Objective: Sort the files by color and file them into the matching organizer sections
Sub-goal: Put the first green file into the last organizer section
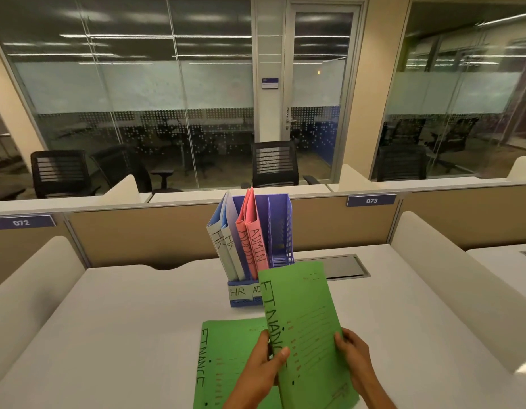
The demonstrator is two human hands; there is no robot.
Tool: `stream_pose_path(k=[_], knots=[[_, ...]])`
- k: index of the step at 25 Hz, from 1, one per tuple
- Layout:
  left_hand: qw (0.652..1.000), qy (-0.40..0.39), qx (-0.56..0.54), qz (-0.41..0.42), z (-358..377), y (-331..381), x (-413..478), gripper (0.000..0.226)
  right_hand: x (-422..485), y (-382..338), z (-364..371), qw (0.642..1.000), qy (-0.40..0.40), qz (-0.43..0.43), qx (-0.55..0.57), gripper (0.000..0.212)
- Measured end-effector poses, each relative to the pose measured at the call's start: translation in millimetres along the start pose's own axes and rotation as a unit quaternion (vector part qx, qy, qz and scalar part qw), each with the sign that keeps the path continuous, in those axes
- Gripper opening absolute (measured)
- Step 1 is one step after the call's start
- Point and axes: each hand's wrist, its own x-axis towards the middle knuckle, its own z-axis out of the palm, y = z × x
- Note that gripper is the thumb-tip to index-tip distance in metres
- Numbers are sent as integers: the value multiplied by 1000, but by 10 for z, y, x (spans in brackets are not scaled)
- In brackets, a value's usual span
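A green file marked FINANCE (pixel 309 317) is raised above the desk, gripped on its left edge by my left hand (pixel 263 367) and on its right edge by my right hand (pixel 354 358). A second green FINANCE file (pixel 223 355) lies flat on the desk beneath it. Behind stands a blue three-section organizer (pixel 281 228). Its left section, labelled HR, holds two blue files (pixel 223 243). The middle section holds two pink ADMIN files (pixel 254 240). The right section has no files in it. The raised file hides part of the organizer's front labels.
The white desk (pixel 123 335) has padded side dividers and a beige back partition (pixel 138 234). A grey cable hatch (pixel 349 267) is set into the desk behind the organizer, on the right. Office chairs and glass walls lie beyond.
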Motion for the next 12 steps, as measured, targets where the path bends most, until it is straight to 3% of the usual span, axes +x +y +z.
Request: stream_pose_path(k=[6,12], knots=[[985,162,-1,62,37,232,216,47,206,-444,177,996,-47,-68,-28,10],[927,326,5,184,95,952,372,23,446,-905,431,967,-41,-190,-167,25]])
